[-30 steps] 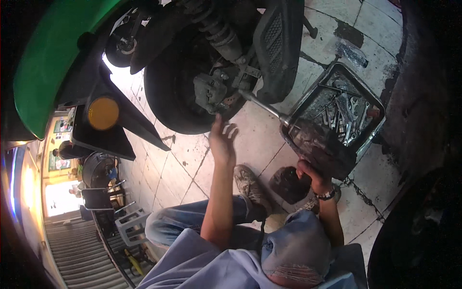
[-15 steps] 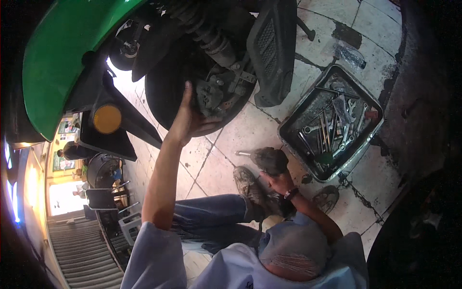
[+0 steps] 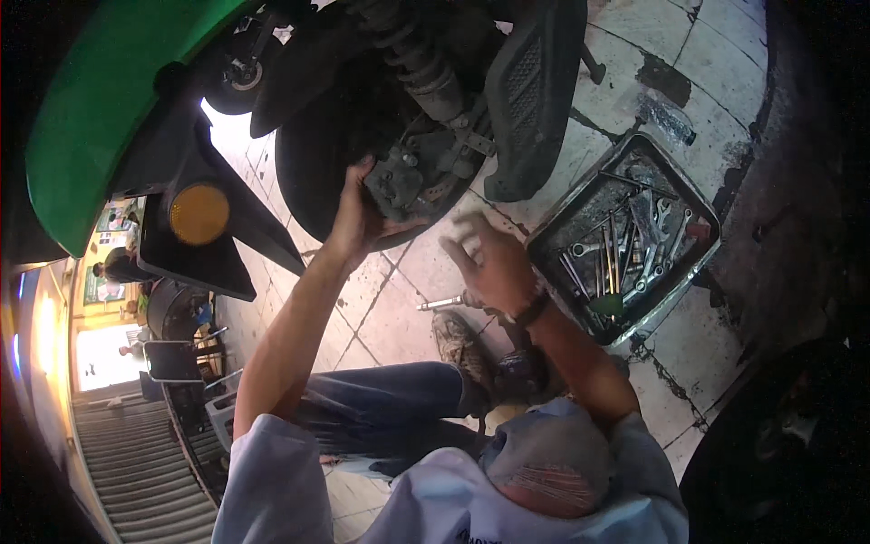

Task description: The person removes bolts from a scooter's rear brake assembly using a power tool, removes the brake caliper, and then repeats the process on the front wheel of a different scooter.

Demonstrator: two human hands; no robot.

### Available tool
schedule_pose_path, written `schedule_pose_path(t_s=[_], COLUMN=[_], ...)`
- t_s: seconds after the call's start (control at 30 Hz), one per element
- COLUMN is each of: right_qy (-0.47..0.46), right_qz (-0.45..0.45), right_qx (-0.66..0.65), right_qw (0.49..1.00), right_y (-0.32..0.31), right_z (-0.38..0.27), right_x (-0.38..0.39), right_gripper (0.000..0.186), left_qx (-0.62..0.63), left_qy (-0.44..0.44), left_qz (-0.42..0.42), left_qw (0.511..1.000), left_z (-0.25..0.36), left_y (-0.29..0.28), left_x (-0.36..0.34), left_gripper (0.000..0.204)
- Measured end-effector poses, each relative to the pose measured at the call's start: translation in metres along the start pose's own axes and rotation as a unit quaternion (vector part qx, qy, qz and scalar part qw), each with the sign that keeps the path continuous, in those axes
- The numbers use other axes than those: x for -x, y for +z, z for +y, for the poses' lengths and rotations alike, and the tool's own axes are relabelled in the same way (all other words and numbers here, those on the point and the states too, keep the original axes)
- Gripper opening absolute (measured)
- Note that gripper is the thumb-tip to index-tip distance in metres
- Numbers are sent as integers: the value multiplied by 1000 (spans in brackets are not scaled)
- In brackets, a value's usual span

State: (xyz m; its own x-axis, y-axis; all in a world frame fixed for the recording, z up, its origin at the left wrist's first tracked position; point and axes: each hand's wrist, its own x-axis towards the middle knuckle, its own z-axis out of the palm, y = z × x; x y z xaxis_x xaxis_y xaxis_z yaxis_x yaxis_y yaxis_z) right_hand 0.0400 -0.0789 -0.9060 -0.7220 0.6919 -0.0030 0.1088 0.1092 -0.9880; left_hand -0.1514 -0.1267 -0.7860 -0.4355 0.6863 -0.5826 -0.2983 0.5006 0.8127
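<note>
My left hand point(image 3: 352, 218) is wrapped round a grimy brake caliper point(image 3: 396, 179) at the lower part of a scooter's black wheel point(image 3: 308, 195), below a coil shock absorber point(image 3: 426, 82). My right hand point(image 3: 497, 267) is raised just below and right of the caliper, fingers apart and slightly curled, holding nothing I can see. Under it on the tiles lies a silver metal tool point(image 3: 433, 305), beside my shoe point(image 3: 462, 349), with a dark bundle partly hidden by my forearm. A metal tray point(image 3: 566, 199) of spanners and other tools lies right of my right hand.
The green body panel point(image 3: 91, 118) and an amber reflector point(image 3: 199, 214) hang at upper left, a black footrest point(image 3: 526, 100) above the tray. A clear plastic package point(image 3: 668, 116) lies behind the tray. A person point(image 3: 122, 265) and chairs stand in the far left background.
My left hand has risen from below the caliper to grip it. My right hand lowered the long tool and dark bundle to the floor, let go, and moved up toward the caliper.
</note>
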Motion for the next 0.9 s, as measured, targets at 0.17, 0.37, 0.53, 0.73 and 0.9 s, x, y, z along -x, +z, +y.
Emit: schedule_pose_path(t_s=[0.17,0.37,0.53,0.73,0.9], right_qy=[-158,-127,-158,-104,-139], right_qz=[93,49,47,8,12], right_qx=[58,41,-32,-8,-25], right_qw=[981,990,986,995,990], right_y=[19,31,33,31,37], right_z=[-17,-6,-5,-11,-2], right_x=[-45,-56,-57,-56,-57], right_gripper=[33,23,18,16,16], left_qx=[-2,33,34,134,118], left_qy=[16,58,46,142,114], left_qz=[-40,-25,-8,-15,17], left_qw=[999,997,998,981,986], left_z=[0,-14,-14,-53,-43], left_y=[-8,-11,-7,-24,-13], left_x=[2,6,13,5,13], left_gripper=[76,71,70,66,66])
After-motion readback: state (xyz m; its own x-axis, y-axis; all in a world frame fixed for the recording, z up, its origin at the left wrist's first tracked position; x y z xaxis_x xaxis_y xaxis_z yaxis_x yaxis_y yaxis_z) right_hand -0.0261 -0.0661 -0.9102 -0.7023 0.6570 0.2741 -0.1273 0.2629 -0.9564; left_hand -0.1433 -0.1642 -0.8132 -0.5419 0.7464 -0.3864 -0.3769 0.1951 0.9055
